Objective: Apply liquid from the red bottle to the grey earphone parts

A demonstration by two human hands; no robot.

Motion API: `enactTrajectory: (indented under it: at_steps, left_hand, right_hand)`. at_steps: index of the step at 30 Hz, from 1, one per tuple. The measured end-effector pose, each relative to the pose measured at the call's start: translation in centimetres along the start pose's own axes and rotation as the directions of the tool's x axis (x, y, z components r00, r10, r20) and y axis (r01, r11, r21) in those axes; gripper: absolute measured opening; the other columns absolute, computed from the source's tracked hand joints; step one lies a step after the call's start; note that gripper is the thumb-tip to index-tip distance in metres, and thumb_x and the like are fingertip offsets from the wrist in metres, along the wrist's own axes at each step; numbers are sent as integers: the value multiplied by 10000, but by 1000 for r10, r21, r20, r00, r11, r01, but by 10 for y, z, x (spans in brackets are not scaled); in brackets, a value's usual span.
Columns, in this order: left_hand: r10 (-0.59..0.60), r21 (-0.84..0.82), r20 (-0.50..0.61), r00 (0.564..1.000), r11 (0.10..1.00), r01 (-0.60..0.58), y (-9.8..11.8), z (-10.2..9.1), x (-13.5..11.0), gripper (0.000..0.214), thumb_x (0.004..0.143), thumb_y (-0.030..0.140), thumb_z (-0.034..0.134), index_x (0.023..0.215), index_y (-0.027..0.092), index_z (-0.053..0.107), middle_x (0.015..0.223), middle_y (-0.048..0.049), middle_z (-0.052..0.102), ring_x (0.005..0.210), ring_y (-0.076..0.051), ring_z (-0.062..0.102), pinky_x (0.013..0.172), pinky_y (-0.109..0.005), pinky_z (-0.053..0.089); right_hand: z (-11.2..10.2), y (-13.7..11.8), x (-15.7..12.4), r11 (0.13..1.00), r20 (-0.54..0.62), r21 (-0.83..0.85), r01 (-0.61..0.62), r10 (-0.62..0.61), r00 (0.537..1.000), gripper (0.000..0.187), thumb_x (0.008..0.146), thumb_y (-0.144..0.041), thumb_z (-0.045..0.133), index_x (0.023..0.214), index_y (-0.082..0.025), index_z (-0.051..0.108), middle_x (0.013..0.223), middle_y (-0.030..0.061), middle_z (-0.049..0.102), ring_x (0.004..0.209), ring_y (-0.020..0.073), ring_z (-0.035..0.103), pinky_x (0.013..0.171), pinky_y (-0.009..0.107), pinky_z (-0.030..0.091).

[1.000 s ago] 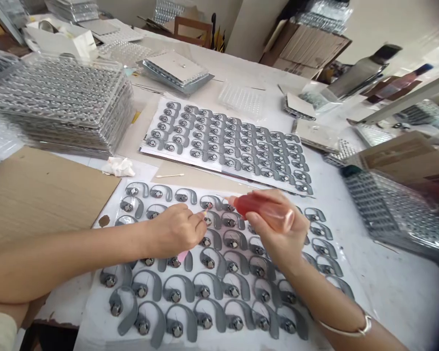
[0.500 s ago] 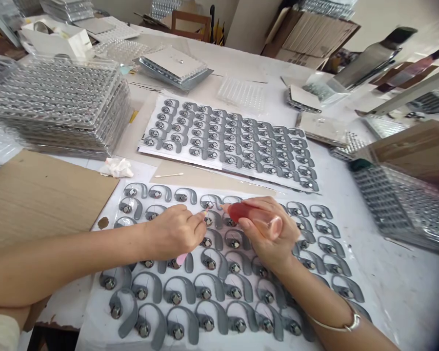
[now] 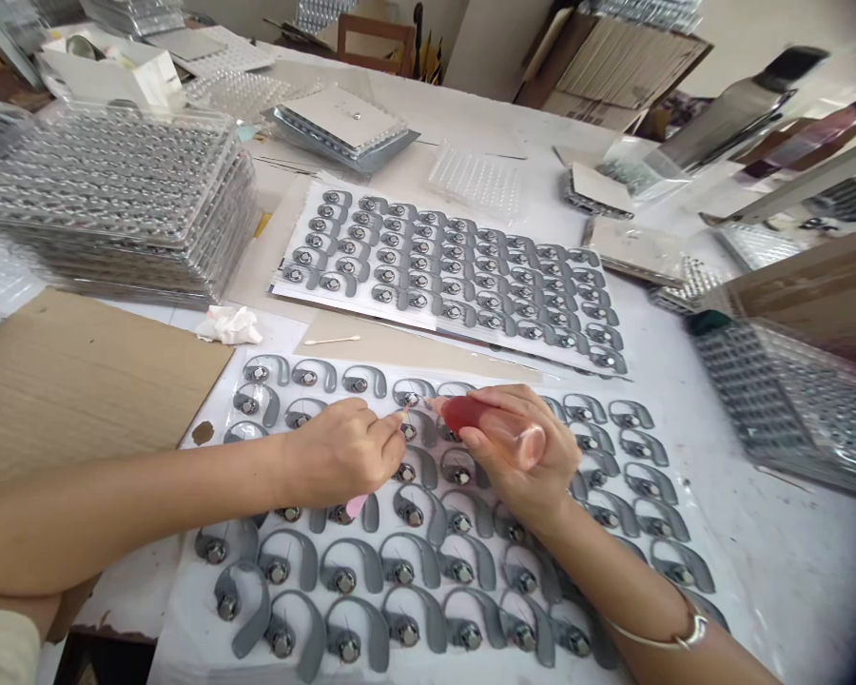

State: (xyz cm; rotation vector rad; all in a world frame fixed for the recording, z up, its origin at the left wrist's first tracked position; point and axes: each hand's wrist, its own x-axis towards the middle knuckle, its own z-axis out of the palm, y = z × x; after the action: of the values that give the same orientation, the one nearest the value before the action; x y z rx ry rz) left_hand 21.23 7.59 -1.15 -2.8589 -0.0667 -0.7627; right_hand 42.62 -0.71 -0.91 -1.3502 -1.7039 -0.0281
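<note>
My left hand [image 3: 349, 452] is closed round a slim pointed tool with a pink end [image 3: 357, 505], which sticks out below the palm; its kind is mostly hidden. The tool's tip is at a grey ear-hook earphone part [image 3: 409, 395] in the back row. My right hand [image 3: 532, 457] grips a clear squeeze bottle [image 3: 496, 425] of reddish liquid, tilted with its narrow nozzle pointing left at that same part. Whether the nozzle touches it I cannot tell. Rows of similar parts with round metallic ends and fine wires lie on a white sheet [image 3: 185, 656] beneath both hands.
Behind lies a second sheet of ear-hook parts [image 3: 457, 257]. Stacked clear trays [image 3: 100, 190] stand at the left, more trays [image 3: 777, 400] at the right. Brown cardboard [image 3: 78, 400], a crumpled tissue [image 3: 229, 324] and a cotton swab [image 3: 332, 340] lie near my left arm.
The bottle's nozzle has come slightly left, closer to the ear-hook part. My left hand stays almost where it was, and the whole view has shifted a little.
</note>
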Motion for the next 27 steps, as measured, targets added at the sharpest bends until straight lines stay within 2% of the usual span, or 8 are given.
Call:
enactTrajectory:
  at_steps: [12,20,27]
  left_hand:
    - [10,3,5,1000,1000,-10,0,2,-1,123,847,33,488,833,85,599,728,-113,676,585,-183,627,505,-296,497]
    - [5,6,5,1000,1000,-5,0,2,-2,157,860,25,467,806,97,594,723,-105,675,587,-174,634,510,-292,508]
    - [-4,-57,3,1000,998,4,-3,1,-1,187,865,26,439,795,82,603,746,-126,691,601,-179,651,519,-301,535]
  right_hand:
    - [0,-4,2,994,38,-67,82,-80,996,255,810,-293,698,1026,-188,613,855,58,658,769,180,637,648,314,549]
    - [-2,-6,1,993,38,-82,89,-86,996,250,801,-298,707,1012,-201,613,831,50,654,733,176,631,623,305,541]
    - [-3,-6,0,993,37,-67,98,-96,995,270,791,-284,719,1016,-176,616,833,57,652,737,169,624,624,294,536]
